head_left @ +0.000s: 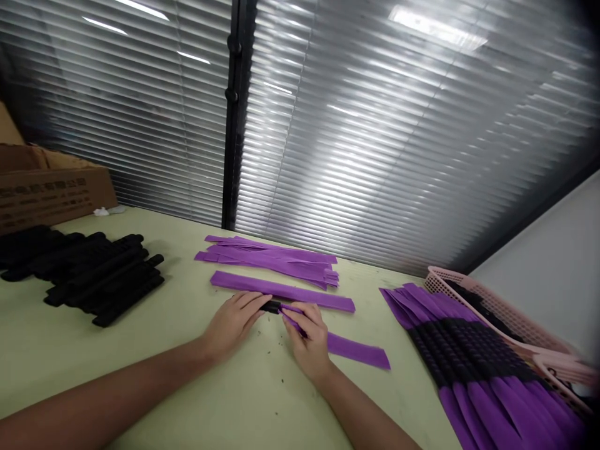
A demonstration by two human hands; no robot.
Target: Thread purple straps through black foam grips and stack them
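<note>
My left hand (233,324) is closed around a black tube-like sleeve (270,307), most of it hidden under my fingers. At the sleeve's right end, my right hand (308,340) pinches the narrowed end of a purple strip (359,351). That end meets the sleeve's opening; how far inside it reaches I cannot tell. The strip's wide tail lies out to the right on the table. Just beyond my hands, another flat purple strip (281,289) lies crosswise. Behind it is a loose stack of purple strips (272,257).
Black sleeves (100,269) are piled on the pale green table (225,400) at left, near a cardboard box (56,190). To the right lie several purple strips with black middles (469,350), beside pink baskets (506,306). Blinds (356,137) stand behind the table.
</note>
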